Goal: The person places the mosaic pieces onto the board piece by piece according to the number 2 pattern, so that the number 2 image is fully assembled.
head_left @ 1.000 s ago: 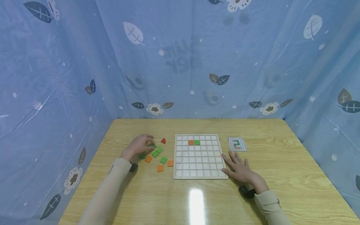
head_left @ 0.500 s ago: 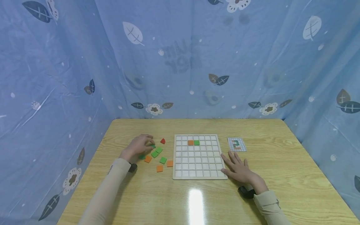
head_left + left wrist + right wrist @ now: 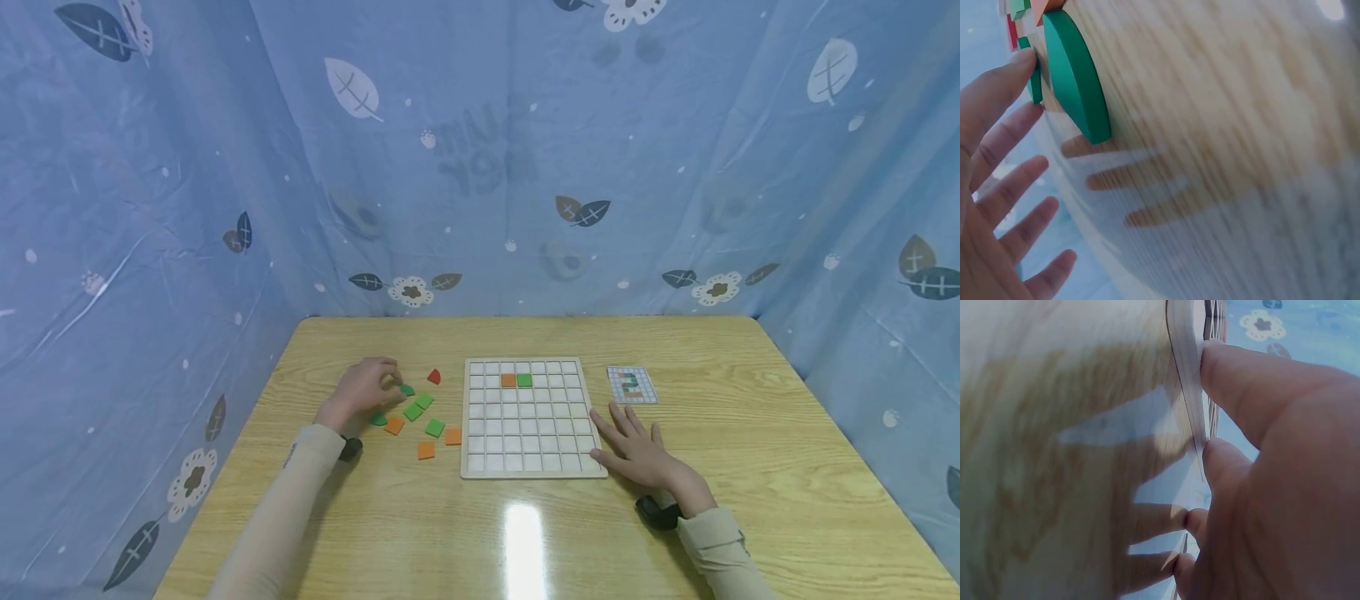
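My left hand (image 3: 362, 387) is at the table's left, thumb and fingers spread beside a small dark green curved piece (image 3: 407, 389) that lies just past the fingertips. In the left wrist view, thumb and index finger are close to this green piece (image 3: 1035, 81), and whether they touch it I cannot tell. Nearer the wrist lies another dark green curved piece (image 3: 1075, 75). My right hand (image 3: 641, 450) is spread out, its thumb and index finger touching the right rim of the white grid board (image 3: 528, 475). An orange square tile (image 3: 509, 380) and a green square tile (image 3: 525, 380) sit side by side in the board.
Between left hand and board are several light green (image 3: 435, 427) and orange tiles (image 3: 426, 450) and a red quarter-round piece (image 3: 434, 377). A pattern card (image 3: 632, 385) lies right of the board. Blue printed curtains (image 3: 495, 208) enclose the table (image 3: 420, 533) at back and sides.
My left hand has drawn back slightly to the left, so more of the dark green piece by its fingertips shows. My right hand has stayed on the board's rim.
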{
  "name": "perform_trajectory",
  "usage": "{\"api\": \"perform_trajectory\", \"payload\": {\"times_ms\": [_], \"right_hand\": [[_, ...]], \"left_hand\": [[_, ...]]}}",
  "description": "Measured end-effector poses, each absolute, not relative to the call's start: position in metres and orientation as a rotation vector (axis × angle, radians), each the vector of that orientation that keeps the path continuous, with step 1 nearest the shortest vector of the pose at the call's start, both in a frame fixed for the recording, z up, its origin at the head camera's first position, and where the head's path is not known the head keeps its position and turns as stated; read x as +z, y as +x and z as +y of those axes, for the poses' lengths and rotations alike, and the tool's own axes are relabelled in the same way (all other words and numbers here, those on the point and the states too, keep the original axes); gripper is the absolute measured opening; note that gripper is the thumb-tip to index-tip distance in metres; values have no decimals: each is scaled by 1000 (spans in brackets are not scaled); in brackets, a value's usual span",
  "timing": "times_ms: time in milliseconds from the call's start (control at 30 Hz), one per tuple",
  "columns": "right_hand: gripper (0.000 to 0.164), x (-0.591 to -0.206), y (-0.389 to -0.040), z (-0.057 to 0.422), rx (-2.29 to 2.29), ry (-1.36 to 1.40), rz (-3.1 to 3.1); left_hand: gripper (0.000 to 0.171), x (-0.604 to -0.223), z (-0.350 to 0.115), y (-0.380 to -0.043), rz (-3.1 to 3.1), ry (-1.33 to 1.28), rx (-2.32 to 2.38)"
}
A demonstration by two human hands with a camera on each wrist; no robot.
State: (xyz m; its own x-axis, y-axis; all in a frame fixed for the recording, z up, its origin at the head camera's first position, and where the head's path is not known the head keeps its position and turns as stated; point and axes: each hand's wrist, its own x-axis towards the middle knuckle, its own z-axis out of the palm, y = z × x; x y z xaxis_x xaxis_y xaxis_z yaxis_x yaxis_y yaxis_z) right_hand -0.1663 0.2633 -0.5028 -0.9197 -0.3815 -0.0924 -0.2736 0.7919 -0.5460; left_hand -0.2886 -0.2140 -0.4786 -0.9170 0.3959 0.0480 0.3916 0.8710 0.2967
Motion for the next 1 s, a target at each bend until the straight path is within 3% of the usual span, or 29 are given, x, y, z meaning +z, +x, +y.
{"api": "perform_trajectory", "payload": {"times_ms": [1000], "right_hand": [[66, -503, -165, 262, -795, -521, 2801]], "left_hand": [[24, -476, -194, -299, 3039, 751, 524]]}}
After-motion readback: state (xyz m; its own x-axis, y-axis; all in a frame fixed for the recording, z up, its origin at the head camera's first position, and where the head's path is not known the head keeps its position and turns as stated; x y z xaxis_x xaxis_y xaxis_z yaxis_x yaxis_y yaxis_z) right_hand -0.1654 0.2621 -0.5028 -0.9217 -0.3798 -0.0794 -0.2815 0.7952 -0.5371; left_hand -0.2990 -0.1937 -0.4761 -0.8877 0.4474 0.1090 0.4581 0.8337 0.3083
